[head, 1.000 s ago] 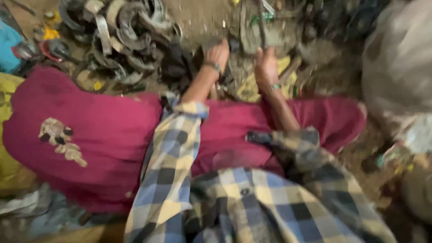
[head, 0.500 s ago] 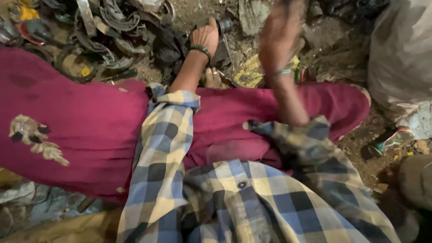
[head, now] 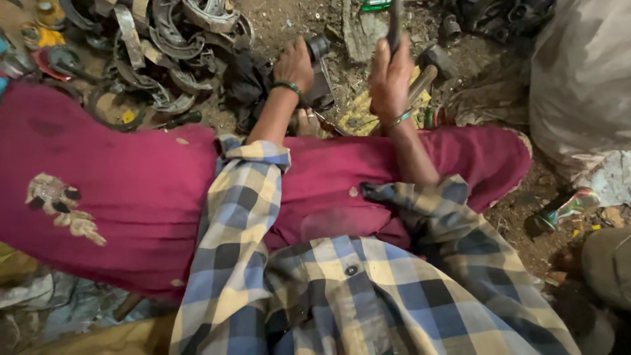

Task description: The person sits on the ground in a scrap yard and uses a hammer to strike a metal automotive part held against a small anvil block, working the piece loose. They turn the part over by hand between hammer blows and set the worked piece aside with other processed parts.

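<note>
Left hand [head: 294, 64] clasping a dark metal part [head: 320, 71], right hand [head: 389, 80] gripping a raised tool [head: 394, 25] (curved scrap [head: 172, 46] alongside).

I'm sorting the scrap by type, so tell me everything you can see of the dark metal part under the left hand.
The dark metal part looks grimy, blackish, with a short round tube end poking up beside the left hand. It rests on the dirt ground, held down from above by that hand. Most of it is hidden; its full shape is unclear.
</note>
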`<move>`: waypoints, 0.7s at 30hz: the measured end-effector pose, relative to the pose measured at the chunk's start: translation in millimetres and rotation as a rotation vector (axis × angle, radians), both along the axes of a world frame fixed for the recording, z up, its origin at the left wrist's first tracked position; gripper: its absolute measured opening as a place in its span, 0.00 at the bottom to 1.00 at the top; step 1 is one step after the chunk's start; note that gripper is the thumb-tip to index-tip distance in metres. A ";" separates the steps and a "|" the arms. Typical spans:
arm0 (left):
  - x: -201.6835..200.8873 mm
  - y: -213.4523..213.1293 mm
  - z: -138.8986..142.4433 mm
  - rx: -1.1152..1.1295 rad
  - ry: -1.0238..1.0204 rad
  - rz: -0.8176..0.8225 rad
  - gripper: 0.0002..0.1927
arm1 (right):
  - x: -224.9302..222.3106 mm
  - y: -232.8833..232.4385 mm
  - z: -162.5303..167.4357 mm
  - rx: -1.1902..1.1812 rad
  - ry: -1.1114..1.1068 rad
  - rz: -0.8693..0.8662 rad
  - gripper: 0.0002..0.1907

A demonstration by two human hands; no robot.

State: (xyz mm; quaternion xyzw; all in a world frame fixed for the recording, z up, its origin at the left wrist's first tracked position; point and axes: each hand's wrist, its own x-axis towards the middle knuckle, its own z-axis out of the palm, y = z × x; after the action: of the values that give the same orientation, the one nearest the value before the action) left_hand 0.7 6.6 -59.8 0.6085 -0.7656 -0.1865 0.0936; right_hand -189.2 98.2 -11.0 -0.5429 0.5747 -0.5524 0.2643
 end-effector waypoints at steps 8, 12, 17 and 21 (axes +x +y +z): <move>16.2 1.5 -0.9 -0.048 0.219 0.065 0.23 | 38.9 16.4 -38.7 0.329 0.249 0.085 0.17; 9.3 -5.7 -5.2 -0.135 0.239 0.240 0.18 | 45.7 19.4 -46.8 0.323 0.374 0.104 0.18; -2.0 -13.5 -5.8 -0.329 0.276 0.541 0.22 | 48.3 23.3 -48.4 0.333 0.424 0.128 0.20; -5.2 -9.6 -6.7 -0.489 0.218 0.602 0.21 | 49.8 26.6 -48.4 0.328 0.406 0.144 0.19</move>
State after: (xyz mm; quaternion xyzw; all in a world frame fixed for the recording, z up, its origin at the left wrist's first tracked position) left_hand -4.6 -2.9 -66.5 0.7419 -0.5607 -0.0265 0.3668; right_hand -139.4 124.8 -59.5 -0.6319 0.6578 -0.3113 0.2666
